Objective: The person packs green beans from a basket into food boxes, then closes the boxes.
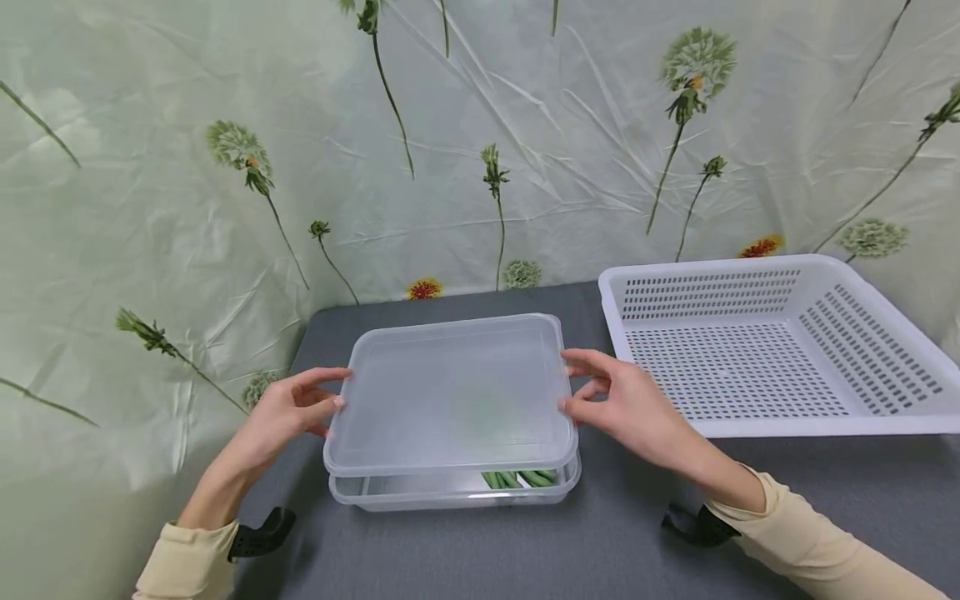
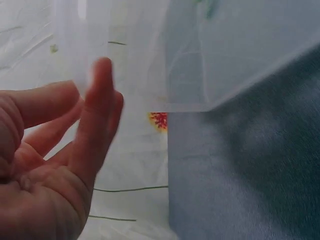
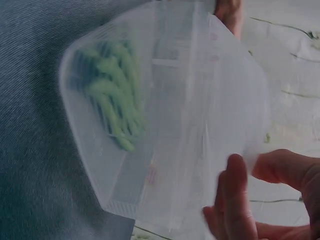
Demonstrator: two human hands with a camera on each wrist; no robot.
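Observation:
A translucent rectangular plastic lid (image 1: 450, 392) is held over a clear plastic box (image 1: 450, 498), its front edge a little above the box rim. My left hand (image 1: 285, 410) pinches the lid's left side between thumb and fingers. On the opposite side my right hand (image 1: 633, 412) grips the lid's edge the same way. Several long green pods (image 3: 115, 95) lie inside the box, blurred through its wall in the right wrist view. From the head view only a few of them show at the front right; the lid covers the rest.
A white perforated plastic basket (image 1: 750, 428) stands to the right on the grey tabletop (image 1: 450, 554). Behind the table hangs a pale flower-printed sheet (image 1: 450, 167), which also runs down the left side. Black straps (image 1: 262, 533) sit at both wrists.

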